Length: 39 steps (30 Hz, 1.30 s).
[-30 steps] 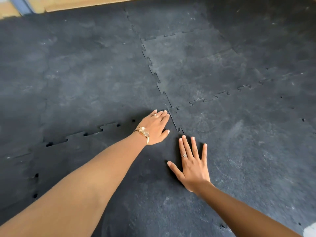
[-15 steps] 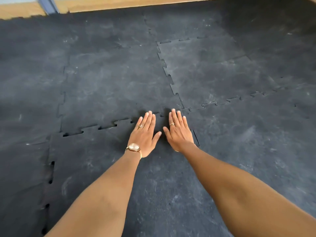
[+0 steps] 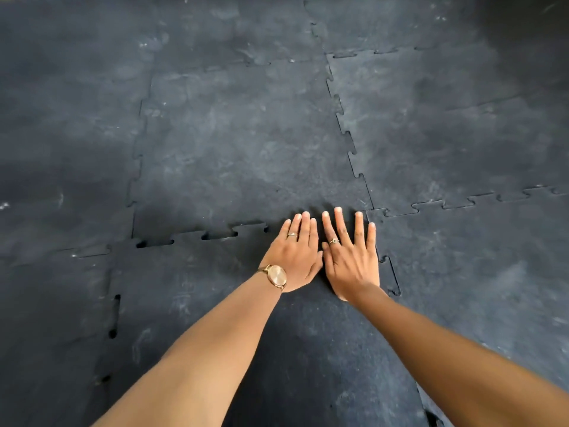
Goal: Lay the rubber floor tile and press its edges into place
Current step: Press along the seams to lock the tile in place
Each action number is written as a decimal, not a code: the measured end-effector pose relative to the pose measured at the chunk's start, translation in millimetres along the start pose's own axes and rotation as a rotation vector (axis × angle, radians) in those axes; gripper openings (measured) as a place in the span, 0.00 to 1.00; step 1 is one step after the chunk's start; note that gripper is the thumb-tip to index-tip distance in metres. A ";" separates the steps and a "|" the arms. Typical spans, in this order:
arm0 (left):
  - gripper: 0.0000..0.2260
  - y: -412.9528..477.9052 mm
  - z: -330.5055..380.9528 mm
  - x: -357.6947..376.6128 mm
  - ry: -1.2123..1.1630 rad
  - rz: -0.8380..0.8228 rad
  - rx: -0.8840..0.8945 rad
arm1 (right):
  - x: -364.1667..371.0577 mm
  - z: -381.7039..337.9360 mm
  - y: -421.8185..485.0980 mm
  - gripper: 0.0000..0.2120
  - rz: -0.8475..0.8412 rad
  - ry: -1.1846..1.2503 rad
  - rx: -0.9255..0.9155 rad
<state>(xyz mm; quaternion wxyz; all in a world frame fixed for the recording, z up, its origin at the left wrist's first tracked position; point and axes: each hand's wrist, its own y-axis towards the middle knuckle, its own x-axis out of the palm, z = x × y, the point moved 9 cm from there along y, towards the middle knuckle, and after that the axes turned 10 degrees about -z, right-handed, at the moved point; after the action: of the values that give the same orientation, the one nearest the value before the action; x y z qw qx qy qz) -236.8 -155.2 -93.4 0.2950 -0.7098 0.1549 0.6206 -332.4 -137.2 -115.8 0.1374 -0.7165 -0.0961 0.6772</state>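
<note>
The dark rubber floor tile lies under my arms, its jigsaw teeth meeting the tiles around it. My left hand, with a gold watch and a ring, lies flat, palm down, on the tile's far edge. My right hand lies flat beside it, fingers spread, at the tile's far right corner. Both hands hold nothing. The far seam to the left of my hands shows small open gaps. The left seam also shows gaps.
Interlocked dark rubber tiles cover the floor on all sides. A toothed seam runs away from my hands, and another seam runs off to the right. The right seam lies just beside my right hand.
My right hand moved up from lower on the tile to lie next to my left hand at the far corner. The view has come closer; the wooden edge has left the frame.
</note>
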 end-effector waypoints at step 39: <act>0.33 -128.0 -150.5 36.4 -0.149 0.082 -0.323 | 6.7 -182.3 2.9 0.29 -0.037 -0.066 -0.242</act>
<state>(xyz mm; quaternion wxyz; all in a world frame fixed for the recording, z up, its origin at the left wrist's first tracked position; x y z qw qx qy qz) -36.4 -142.2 -91.4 0.1623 -0.6931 0.0595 0.6998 -150.4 -149.9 -114.9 0.0592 -0.7033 -0.1948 0.6811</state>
